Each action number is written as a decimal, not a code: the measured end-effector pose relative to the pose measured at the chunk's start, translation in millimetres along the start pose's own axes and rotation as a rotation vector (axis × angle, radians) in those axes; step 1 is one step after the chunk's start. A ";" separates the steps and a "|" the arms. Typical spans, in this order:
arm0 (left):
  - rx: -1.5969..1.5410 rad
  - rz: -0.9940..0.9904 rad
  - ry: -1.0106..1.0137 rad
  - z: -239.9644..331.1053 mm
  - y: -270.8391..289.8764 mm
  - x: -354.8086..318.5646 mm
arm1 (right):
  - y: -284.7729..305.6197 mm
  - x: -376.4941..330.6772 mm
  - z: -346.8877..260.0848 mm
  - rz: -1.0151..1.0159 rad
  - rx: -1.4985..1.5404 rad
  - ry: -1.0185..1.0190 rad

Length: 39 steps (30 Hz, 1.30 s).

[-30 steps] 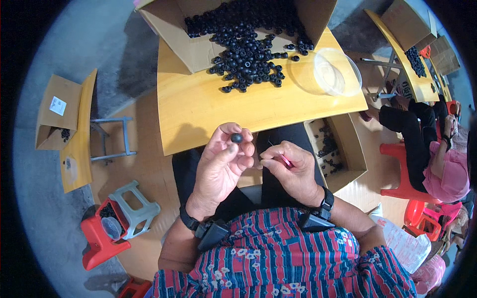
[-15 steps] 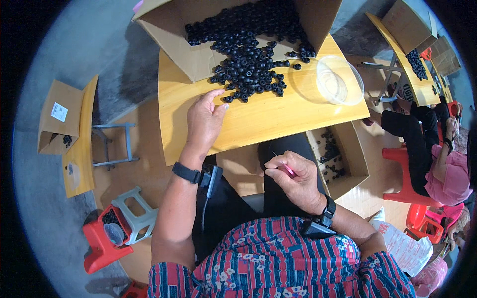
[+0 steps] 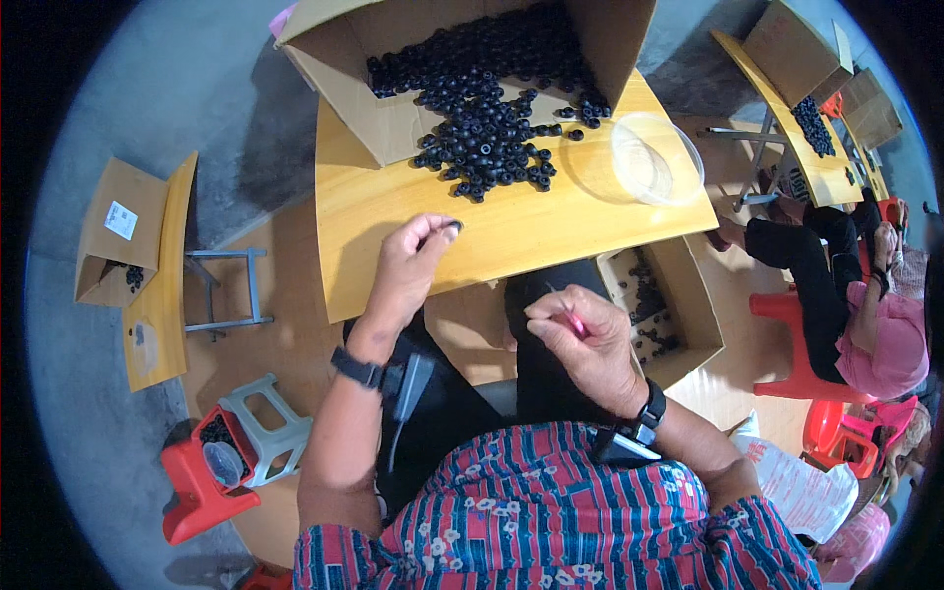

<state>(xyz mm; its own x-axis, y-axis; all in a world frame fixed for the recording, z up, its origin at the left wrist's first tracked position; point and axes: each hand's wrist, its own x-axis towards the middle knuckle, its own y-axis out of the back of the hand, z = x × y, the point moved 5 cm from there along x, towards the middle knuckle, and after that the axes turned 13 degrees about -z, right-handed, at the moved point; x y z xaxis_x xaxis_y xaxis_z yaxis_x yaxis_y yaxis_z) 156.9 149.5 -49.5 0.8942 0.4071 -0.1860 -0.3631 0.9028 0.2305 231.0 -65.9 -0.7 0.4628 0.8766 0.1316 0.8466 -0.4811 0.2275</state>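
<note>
My left hand [image 3: 411, 264] is over the near edge of the yellow table, finger and thumb pinched on a small black ring-like part [image 3: 454, 226]. Most of that part is hidden by the fingertips. Lower right of it, above my lap, my right hand [image 3: 590, 339] is closed round a pink-handled tool [image 3: 572, 323] with a thin pointed tip. A pile of small round black parts with holes [image 3: 482, 147] spills from a cardboard box [image 3: 393, 128] onto the table. To its right stands a clear round plastic tub [image 3: 657, 162].
Below the table's right side sits an open cardboard box [image 3: 703, 334] with scattered black parts. Red and grey stools [image 3: 261, 428] stand at the left, beside another table. At the right, a person in pink [image 3: 880, 334] sits on a red stool.
My left hand has pulled back from the pile's edge toward me and now pinches a black part. The right hand keeps its grip on the pink tool, barely moved.
</note>
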 end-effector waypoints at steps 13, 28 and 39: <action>-0.896 -0.339 -0.215 26.5 -61.0 -134.1 | -39.5 -7.2 -52.9 -0.322 0.124 0.228; -0.905 -0.311 -0.274 61.9 -68.2 -158.6 | -33.2 -26.1 -101.3 -0.245 -0.222 0.395; -0.906 -0.283 -0.351 73.6 -64.2 -167.0 | -28.8 -35.0 -109.7 -0.299 -0.366 0.406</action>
<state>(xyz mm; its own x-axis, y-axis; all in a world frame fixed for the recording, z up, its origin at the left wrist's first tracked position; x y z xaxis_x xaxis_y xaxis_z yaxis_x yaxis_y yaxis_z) 50.2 13.4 37.1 0.9518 0.2293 0.2038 -0.0569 0.7847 -0.6172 161.6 -83.3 94.0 0.0216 0.9361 0.3511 0.7456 -0.2490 0.6181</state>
